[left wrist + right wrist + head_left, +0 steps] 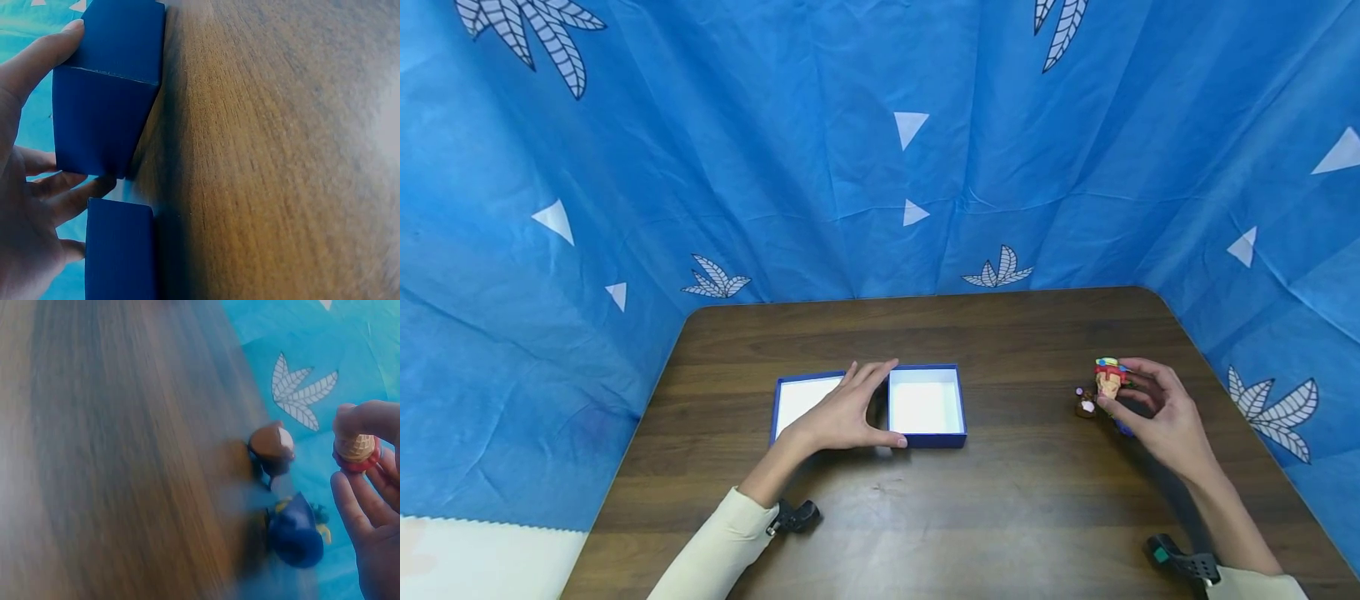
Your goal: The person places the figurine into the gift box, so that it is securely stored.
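Observation:
My left hand (841,415) spans the left side of a blue box (927,402) with a white inside, its thumb at the front edge and fingertips at the back. In the left wrist view, the thumb presses on the blue box (103,119). Left of it lies a shallower blue lid (805,398), white inside up, partly hidden by the hand. My right hand (1168,421) pinches a small toy ice-cream cone (1108,382) with a red, blue and yellow top, raised above the table. In the right wrist view the cone (357,449) hangs top down between thumb and fingers.
A small brown-and-white figure (1085,404) stands beside the right hand. Near it is a blue figure (295,532) with yellow and green parts, mostly hidden in the head view. The brown wooden table (925,517) meets a blue patterned cloth (820,167) at its edges.

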Demonstrator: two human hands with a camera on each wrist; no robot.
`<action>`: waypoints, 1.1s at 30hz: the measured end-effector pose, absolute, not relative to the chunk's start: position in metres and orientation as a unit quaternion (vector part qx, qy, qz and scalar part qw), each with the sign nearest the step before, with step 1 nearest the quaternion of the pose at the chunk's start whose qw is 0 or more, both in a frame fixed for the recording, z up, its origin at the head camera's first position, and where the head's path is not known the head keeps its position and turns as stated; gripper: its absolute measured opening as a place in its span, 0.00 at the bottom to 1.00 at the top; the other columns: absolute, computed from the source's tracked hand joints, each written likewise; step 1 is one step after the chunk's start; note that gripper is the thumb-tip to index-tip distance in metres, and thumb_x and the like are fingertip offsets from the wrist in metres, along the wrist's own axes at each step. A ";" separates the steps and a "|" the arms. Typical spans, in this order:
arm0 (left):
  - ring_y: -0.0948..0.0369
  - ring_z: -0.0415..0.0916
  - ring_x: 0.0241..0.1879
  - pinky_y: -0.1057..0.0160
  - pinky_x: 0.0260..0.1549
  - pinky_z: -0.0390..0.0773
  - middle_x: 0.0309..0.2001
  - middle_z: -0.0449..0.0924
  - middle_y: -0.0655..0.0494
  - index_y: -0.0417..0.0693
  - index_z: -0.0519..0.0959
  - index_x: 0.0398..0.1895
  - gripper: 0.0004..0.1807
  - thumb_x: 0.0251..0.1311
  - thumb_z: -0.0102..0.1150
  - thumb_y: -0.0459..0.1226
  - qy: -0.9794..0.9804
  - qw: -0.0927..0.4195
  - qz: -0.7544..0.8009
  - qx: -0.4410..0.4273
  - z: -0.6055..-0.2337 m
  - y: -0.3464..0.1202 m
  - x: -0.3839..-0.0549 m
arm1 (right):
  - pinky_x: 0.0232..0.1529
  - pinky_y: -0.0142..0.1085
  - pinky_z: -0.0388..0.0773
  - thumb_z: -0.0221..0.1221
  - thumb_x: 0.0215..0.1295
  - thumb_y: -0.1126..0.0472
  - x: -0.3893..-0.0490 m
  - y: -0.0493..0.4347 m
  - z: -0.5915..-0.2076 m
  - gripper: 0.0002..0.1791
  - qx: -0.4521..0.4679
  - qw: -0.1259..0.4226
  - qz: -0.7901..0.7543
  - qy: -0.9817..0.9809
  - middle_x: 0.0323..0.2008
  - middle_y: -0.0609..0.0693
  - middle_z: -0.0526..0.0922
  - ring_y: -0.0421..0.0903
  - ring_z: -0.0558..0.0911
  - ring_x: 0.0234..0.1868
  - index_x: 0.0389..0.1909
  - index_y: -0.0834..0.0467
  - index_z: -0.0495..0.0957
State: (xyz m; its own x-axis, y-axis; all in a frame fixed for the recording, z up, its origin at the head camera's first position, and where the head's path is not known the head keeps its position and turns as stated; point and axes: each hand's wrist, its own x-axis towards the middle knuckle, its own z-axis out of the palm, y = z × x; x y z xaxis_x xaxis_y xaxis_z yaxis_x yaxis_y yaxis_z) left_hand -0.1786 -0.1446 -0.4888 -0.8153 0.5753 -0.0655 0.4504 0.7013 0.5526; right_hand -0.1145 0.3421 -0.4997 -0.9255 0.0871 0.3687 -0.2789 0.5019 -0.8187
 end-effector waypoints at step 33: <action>0.35 0.43 0.87 0.27 0.80 0.56 0.87 0.54 0.54 0.64 0.47 0.90 0.70 0.50 0.72 0.75 0.915 0.125 0.268 0.274 -0.486 -0.144 -0.176 | 0.56 0.20 0.81 0.75 0.65 0.65 -0.141 0.265 -0.492 0.35 0.103 0.077 0.507 -0.852 0.64 0.55 0.74 0.26 0.81 0.55 0.71 0.57 0.72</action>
State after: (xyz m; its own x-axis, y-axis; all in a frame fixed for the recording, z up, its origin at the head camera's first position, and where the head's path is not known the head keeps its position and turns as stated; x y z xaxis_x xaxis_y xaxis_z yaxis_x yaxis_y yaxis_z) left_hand -0.1764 -0.1440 -0.4863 -0.8189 0.5682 -0.0812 0.4345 0.7061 0.5591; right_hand -0.1408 0.2649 -0.4917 -0.9669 -0.0968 0.2362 -0.2538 0.4642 -0.8486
